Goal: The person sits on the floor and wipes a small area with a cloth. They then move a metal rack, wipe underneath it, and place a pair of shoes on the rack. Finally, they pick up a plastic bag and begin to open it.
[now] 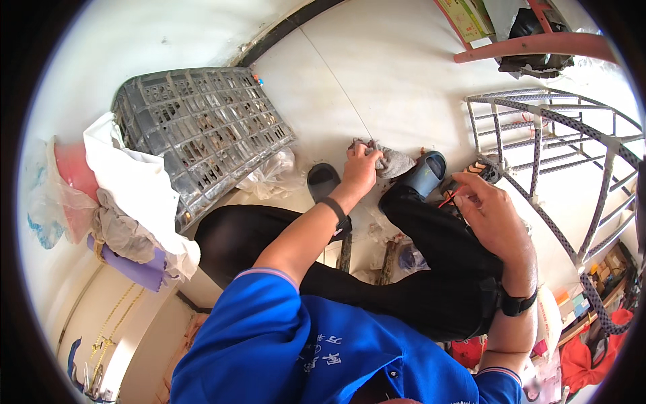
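My left hand presses down on the white tiled floor with its fingers around a crumpled grey cloth. The cloth lies between my two slippers, close to the dark blue right slipper. The black left slipper is beside my left wrist. My right hand is raised over my right knee, its thumb and fingers curled around a thin red-and-black item. Most of that item is hidden, so its kind is unclear. A sneaker with orange stripes stands just beyond the right fingertips.
A black plastic crate leans at the left, with a clear plastic bag at its foot. White fabric hangs beside it. To the right stands a tubular rack. A pink-red curved bar crosses the upper right.
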{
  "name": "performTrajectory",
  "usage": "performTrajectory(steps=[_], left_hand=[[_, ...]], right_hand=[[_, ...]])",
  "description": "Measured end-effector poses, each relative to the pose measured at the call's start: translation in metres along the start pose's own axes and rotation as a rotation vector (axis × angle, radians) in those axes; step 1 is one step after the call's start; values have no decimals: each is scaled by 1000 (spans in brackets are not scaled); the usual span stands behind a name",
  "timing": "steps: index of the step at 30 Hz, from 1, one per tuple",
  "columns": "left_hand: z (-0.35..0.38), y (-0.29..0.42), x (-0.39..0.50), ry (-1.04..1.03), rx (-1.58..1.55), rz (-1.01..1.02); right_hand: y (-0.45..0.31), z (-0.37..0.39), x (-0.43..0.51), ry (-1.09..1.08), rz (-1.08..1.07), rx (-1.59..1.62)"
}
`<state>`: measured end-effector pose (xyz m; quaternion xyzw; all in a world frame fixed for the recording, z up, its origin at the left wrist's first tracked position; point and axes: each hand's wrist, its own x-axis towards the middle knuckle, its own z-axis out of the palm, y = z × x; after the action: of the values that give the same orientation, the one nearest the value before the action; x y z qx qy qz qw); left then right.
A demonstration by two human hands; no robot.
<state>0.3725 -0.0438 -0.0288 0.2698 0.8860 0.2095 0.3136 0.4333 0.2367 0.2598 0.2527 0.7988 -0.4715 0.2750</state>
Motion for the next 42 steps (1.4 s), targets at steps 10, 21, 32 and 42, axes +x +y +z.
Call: performTrajectory(steps=[10, 21, 32, 42], left_hand=[[-105, -10, 183, 404, -95, -28], [-77, -6, 298, 363, 226, -25], [19, -8, 54, 14, 158, 112], [48, -12, -34, -490, 253, -197]], right_hand=[[6, -2, 1, -35, -23, -35], [25, -9, 21, -81, 42, 82], [13, -5, -5, 36, -46, -17], [-10, 20, -74, 208, -130, -259]])
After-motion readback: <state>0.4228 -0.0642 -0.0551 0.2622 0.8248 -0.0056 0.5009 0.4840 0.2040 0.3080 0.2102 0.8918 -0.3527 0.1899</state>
